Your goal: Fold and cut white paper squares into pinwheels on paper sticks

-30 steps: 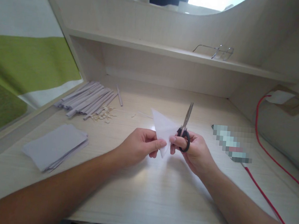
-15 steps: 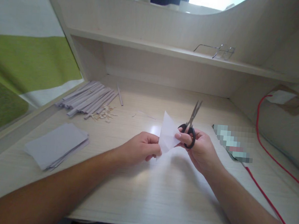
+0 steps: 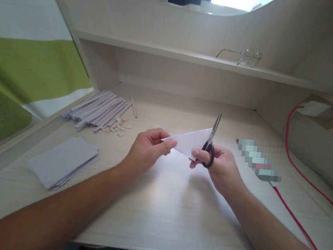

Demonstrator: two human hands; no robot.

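While steel scissors (image 3: 211,142) seemingly bite it, triangular white paper (image 3: 190,142) stays flat.

Pale wooden desk (image 3: 158,214) — shelf (image 3: 167,54) above

This looks like a home study desk (image 3: 158,214) made of pale wood, with a shelf (image 3: 166,55) above it, glasses (image 3: 242,57) resting there, and a window behind.

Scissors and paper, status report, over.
Left hand pinches folded paper at its left end. Right hand grips scissors, blades shut, at the paper's right edge. Desk below; nothing between hands.
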